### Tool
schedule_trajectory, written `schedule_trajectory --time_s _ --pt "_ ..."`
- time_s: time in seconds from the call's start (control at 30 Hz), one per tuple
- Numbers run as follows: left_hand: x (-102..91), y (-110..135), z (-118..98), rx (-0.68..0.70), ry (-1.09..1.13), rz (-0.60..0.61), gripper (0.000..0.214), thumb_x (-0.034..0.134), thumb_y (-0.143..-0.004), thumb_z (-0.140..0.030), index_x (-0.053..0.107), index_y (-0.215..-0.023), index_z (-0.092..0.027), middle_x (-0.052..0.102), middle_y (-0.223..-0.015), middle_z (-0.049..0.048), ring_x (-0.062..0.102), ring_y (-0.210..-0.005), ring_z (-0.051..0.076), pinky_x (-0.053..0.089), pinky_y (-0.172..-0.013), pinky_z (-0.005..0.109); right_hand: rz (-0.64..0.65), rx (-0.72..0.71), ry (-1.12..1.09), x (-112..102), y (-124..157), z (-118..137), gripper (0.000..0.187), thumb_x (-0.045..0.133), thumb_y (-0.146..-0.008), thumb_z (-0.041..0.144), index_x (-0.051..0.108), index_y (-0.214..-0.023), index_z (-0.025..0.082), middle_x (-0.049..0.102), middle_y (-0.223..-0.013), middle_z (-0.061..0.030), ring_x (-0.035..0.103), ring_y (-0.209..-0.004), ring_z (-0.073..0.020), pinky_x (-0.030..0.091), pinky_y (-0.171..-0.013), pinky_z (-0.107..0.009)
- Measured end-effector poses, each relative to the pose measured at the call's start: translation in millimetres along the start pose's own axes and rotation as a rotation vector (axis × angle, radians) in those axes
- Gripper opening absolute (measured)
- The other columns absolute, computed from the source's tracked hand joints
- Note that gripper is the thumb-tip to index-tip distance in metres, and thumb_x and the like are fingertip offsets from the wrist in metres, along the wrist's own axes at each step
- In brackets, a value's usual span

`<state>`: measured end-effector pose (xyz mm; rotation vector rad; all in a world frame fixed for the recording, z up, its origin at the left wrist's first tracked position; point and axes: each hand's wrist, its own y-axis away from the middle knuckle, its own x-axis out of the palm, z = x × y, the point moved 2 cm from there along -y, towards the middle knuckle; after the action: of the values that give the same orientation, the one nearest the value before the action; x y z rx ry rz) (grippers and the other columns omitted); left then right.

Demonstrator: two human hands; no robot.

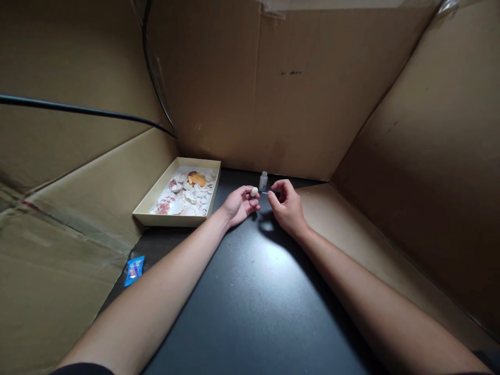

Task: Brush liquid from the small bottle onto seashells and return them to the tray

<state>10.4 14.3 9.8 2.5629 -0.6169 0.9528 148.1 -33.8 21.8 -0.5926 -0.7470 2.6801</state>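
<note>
My left hand (240, 204) rests on the black table, fingers pinched round a small white shell (254, 191). Just to its right, my right hand (287, 205) is closed on a small dark brush or cap (272, 193) that points toward the shell. A tiny clear glass bottle (263, 180) stands upright right behind the two hands, uncapped as far as I can tell. To the left of my left hand lies a shallow cream box (156, 214) filled with several white, pink and orange shells (189, 191).
Cardboard walls (273, 88) enclose the black table (253, 291) on the back, left and right. A black cable (89, 110) runs along the left wall. A small blue packet (135, 270) lies at the table's left edge.
</note>
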Motion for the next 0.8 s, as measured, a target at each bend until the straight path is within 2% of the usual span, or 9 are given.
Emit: schedule_trajectory --time_s 0.13,0.23,0.43,0.57,0.7,0.8 --pt "-0.1 0.0 0.1 0.004 0.004 0.001 0.009 0.049 -0.078 -0.013 0.056 -0.073 -0.014 0.058 -0.067 0.0031 0.044 -0.046 0.009 0.048 -0.053 0.027 0.034 0.000 -0.025 0.7 -0.1 0.0 0.013 0.053 -0.083 0.032 0.049 -0.089 0.022 0.050 -0.069 0.0042 0.043 -0.056 -0.0105 0.035 -0.054 -0.024" --pt "-0.4 -0.7 0.5 -0.005 -0.005 -0.010 0.010 0.049 -0.079 -0.013 0.056 -0.071 -0.013 0.059 -0.068 0.0040 0.044 -0.047 0.009 0.049 -0.055 0.028 0.006 -0.007 0.006 0.1 -0.2 0.4 0.012 0.055 -0.081 0.030 0.049 -0.088 0.022 0.049 -0.067 0.0046 0.042 -0.056 -0.0103 0.034 -0.054 -0.024" --pt "0.4 -0.7 0.3 0.010 0.021 -0.024 0.005 0.053 -0.077 -0.013 0.055 -0.072 -0.013 0.053 -0.063 0.0004 0.045 -0.049 0.009 0.041 -0.049 0.024 0.020 -0.020 -0.017 0.5 0.2 1.4 0.012 0.054 -0.082 0.030 0.049 -0.088 0.021 0.049 -0.067 0.0048 0.041 -0.055 -0.0102 0.034 -0.054 -0.024" --pt "1.1 0.1 0.3 0.013 0.012 -0.007 0.005 0.053 -0.076 -0.012 0.054 -0.072 -0.013 0.053 -0.064 -0.0002 0.042 -0.048 0.008 0.039 -0.049 0.024 -0.018 -0.014 0.005 -0.6 -0.1 0.5 0.011 0.055 -0.082 0.029 0.049 -0.087 0.021 0.048 -0.066 0.0049 0.041 -0.056 -0.0102 0.034 -0.055 -0.024" --pt "0.9 -0.1 0.3 0.014 0.024 -0.004 0.005 0.053 -0.075 -0.011 0.053 -0.071 -0.014 0.052 -0.063 -0.0002 0.043 -0.048 0.008 0.039 -0.049 0.024 0.022 -0.011 -0.016 0.1 -0.1 0.0 0.012 0.053 -0.084 0.031 0.049 -0.088 0.021 0.049 -0.067 0.0044 0.042 -0.057 -0.0106 0.034 -0.055 -0.024" --pt "0.4 -0.6 0.5 0.014 0.017 -0.007 0.005 0.053 -0.076 -0.012 0.053 -0.071 -0.014 0.052 -0.063 -0.0005 0.042 -0.048 0.008 0.039 -0.049 0.024 0.003 -0.004 0.003 -0.2 -0.1 -0.4 0.011 0.054 -0.083 0.031 0.049 -0.087 0.021 0.048 -0.066 0.0049 0.040 -0.056 -0.0103 0.034 -0.054 -0.024"
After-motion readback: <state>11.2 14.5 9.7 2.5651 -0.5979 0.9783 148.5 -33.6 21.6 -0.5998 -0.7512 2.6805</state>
